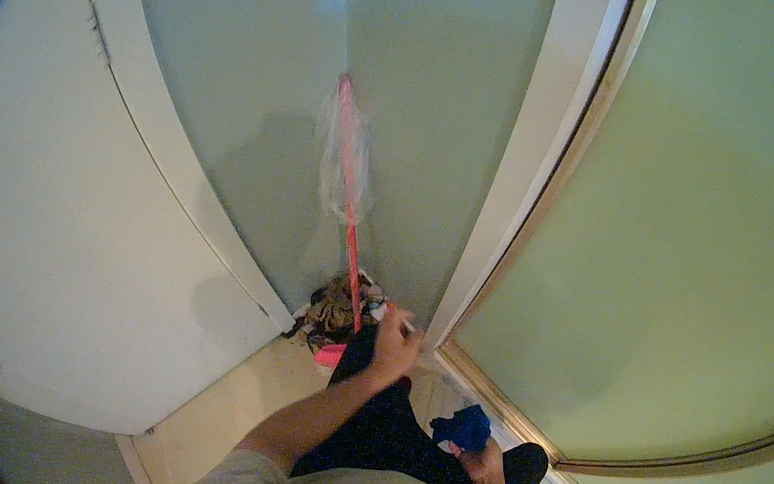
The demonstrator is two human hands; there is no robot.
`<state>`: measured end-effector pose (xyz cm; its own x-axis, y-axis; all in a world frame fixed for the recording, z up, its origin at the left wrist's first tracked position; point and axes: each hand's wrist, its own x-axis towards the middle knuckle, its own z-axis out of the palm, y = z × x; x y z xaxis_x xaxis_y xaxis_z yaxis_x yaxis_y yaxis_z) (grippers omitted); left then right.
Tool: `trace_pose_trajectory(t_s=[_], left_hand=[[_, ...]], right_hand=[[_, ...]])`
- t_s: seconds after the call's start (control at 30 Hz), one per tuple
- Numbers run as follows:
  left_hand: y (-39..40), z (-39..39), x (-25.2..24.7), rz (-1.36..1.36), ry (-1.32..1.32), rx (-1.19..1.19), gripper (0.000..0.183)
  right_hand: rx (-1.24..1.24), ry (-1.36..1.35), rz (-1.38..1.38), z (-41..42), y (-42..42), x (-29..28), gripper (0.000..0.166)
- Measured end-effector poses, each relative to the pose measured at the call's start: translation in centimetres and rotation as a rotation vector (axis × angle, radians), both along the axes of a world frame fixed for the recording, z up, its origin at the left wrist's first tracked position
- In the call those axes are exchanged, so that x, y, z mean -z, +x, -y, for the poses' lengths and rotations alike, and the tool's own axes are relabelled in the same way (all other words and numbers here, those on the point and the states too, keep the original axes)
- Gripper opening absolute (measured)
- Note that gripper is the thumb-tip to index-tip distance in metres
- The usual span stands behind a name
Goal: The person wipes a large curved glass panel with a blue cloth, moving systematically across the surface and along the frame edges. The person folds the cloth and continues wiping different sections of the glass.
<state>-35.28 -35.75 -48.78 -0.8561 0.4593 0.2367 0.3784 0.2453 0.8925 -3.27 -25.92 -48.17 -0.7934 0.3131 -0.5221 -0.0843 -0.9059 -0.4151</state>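
Observation:
My left hand (396,350) is stretched forward over my knee, slightly blurred, with its fingers curled. Something small, white and orange shows at its fingertips; whether they grip it cannot be made out. Just beyond lies a heap of brown crumpled material (331,305) in the wall corner, with small pale bits on its right side. My right hand (483,461), near my right knee, holds a dark blue crumpled cloth (464,427). A red pole (353,252) leans into the corner in front of the heap, its upper part wrapped in a clear plastic bag (338,166).
A bright pink piece (330,354) sits at the pole's foot, partly behind my leg. On the left stands a white door (92,233). To the right is a framed greenish panel (674,249). Beige flooring (235,385) extends between the door and my legs.

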Motion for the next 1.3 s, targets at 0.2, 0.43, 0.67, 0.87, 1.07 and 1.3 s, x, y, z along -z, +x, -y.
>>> trace_pose_trajectory(t_s=[0.2,0.43,0.67,0.87,1.07,1.3], left_hand=[[-18.1,0.6,-7.8,-0.329,-0.013,-0.556,0.064],[-31.9,-0.6,-5.5,0.062,0.086,-0.316,0.055],[-33.2,-0.3,-4.1,0.145,0.01,-0.119,0.028],[-27.9,4.5,-10.1,-0.06,-0.075,0.046,0.035],[-28.9,7.3,-11.6,-0.284,-0.196,-0.14,0.031],[-31.3,10.9,-12.8,0.009,-0.019,-0.374,0.027]], right_hand=[[0.004,0.008,0.047,-0.3,-0.2,1.0,0.036],[0.039,-0.011,0.129,-0.6,-0.5,0.0,0.03],[0.095,-0.021,-0.024,-0.4,-0.1,1.0,0.048],[0.102,0.098,0.142,0.8,-1.3,-1.7,0.035],[0.118,-0.011,0.059,-0.1,-1.5,-1.2,0.033],[0.129,0.003,0.055,0.4,-2.0,-2.6,0.032]])
